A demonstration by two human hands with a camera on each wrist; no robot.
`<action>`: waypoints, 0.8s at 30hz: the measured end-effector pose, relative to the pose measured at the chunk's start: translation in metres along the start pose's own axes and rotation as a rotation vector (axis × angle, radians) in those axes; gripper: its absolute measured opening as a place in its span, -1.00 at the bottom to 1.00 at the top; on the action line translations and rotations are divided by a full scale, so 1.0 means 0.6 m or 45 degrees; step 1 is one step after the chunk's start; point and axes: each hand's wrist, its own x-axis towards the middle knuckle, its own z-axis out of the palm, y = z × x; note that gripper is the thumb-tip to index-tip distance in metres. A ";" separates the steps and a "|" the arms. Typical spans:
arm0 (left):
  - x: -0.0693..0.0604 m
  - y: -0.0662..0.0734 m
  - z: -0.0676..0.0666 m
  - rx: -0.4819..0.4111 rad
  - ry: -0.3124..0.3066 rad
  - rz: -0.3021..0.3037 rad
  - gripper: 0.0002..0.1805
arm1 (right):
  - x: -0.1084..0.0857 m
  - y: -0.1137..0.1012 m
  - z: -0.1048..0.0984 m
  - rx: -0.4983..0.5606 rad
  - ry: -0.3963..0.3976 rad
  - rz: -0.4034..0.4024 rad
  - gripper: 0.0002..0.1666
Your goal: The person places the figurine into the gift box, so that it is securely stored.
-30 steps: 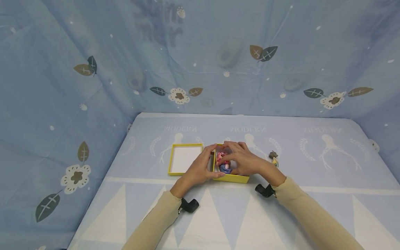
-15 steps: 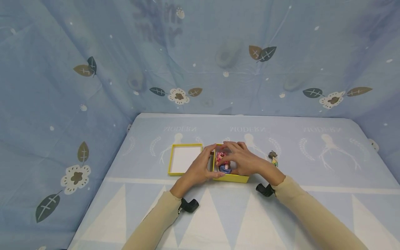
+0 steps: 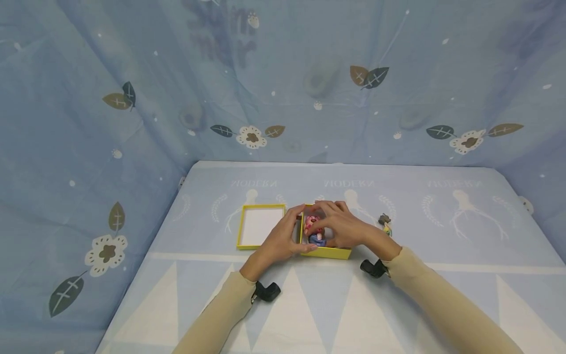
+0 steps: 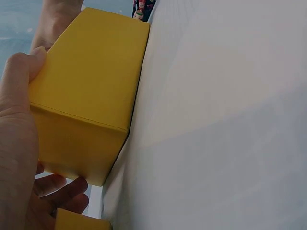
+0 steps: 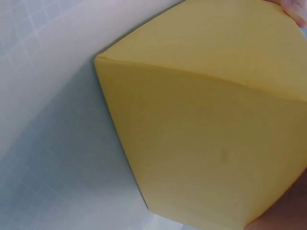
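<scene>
A yellow box (image 3: 328, 252) stands on the table, its outer walls filling much of both wrist views. My left hand (image 3: 280, 240) grips its left side, thumb at the near wall and fingers on the side wall, as the left wrist view of the box (image 4: 91, 72) shows. Inside lies a figure with a pink head (image 3: 312, 222) and a blue lower part. My right hand (image 3: 344, 227) reaches over the box's right side, its curled thumb and fingers in the box around the figure, pinching it. The right fingertips are partly hidden.
A shallow yellow-rimmed lid (image 3: 239, 235) with a white inside lies left of the box. A small figure (image 3: 386, 225) with a grey top and a yellow-green lower part lies to the right, behind the right forearm. A blue patterned curtain (image 3: 283, 73) hangs behind the table.
</scene>
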 end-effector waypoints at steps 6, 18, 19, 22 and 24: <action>0.000 0.000 0.000 -0.008 -0.003 -0.014 0.15 | 0.002 0.000 -0.001 -0.006 -0.016 0.006 -0.56; 0.000 0.000 -0.001 -0.009 -0.008 -0.042 0.15 | 0.008 -0.005 -0.003 -0.060 -0.063 0.022 -0.59; 0.000 -0.001 -0.001 -0.006 -0.005 -0.035 0.15 | 0.008 -0.006 -0.002 -0.065 -0.070 0.028 -0.58; 0.000 -0.001 0.000 0.009 -0.006 -0.025 0.16 | 0.007 -0.007 -0.003 -0.066 -0.087 0.042 -0.57; 0.000 0.000 0.000 0.006 -0.010 -0.020 0.16 | 0.007 -0.007 -0.005 -0.066 -0.093 0.043 -0.57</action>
